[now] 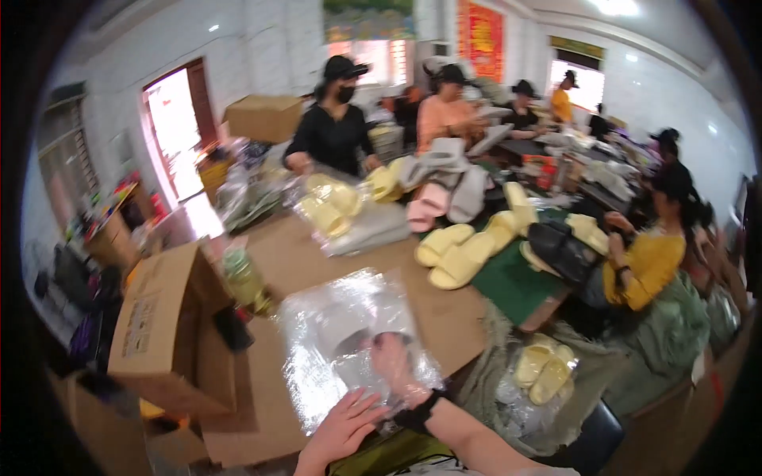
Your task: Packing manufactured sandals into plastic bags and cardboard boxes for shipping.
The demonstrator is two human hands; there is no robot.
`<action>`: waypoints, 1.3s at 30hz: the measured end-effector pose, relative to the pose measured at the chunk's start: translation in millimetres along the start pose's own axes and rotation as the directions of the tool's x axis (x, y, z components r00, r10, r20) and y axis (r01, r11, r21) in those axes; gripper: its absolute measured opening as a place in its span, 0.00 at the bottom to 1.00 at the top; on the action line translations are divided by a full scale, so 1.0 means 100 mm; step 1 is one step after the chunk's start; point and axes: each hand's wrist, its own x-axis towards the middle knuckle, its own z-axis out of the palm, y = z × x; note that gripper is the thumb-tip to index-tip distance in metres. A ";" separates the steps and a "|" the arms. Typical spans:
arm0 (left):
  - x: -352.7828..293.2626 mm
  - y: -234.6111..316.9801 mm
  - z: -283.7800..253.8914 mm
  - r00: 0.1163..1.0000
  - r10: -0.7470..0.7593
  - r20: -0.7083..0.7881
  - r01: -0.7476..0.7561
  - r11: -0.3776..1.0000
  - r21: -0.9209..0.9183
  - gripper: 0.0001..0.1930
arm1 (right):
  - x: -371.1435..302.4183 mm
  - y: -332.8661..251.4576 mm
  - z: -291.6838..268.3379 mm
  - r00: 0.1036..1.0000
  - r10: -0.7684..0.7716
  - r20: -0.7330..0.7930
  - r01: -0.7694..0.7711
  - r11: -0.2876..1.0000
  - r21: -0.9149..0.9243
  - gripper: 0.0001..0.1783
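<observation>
On the table in front of me lies a clear plastic bag (302,341) with a pair of pale grey slippers (341,317) in it. My right hand (391,361) reaches in under the film, up against a slipper's strap; its fingertips are blurred and partly hidden. Stretched out flat, the fingers of my left hand (347,424) rest at the bag's near edge. A dark band circles my right wrist.
An open cardboard box (171,325) stands at left, near a bottle (244,278) and a dark flat object (232,328). Yellow slippers (456,258) lie at right on the table. Bagged yellow slippers (544,371) rest on sacking. A person in black (337,131) stands opposite; a person in yellow (655,258) sits right.
</observation>
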 end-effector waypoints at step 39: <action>0.15 -0.68 0.47 0.820 -0.227 -0.525 0.399 0.885 0.240 0.24 | -0.58 0.15 -0.98 0.891 0.201 0.406 -0.076 0.950 -0.304 0.39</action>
